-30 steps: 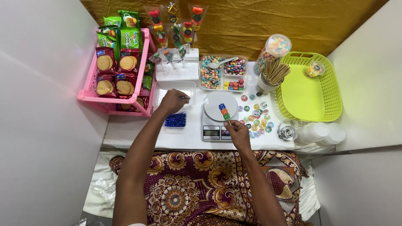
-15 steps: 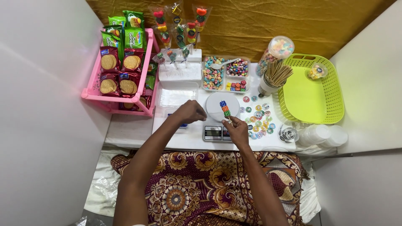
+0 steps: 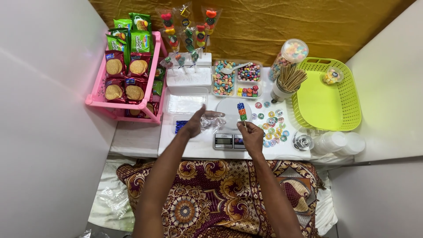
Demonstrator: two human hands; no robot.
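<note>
left hand (image 3: 194, 124) raised over table edge, fingers (image 3: 207, 115) spread and pinching toward right; right hand (image 3: 252, 134) just beside it, fingers curled in closed pinch, thumb up; both forearms angled inward from lap

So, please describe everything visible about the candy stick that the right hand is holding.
The candy stick is a thin pale skewer with three small candies threaded near its top: blue, orange, then green. It stands almost upright, slightly tilted, above the white round platform of the kitchen scale. The right hand pinches its lower end. It has no wrapper; the left hand holds a clear bag beside it.
</note>
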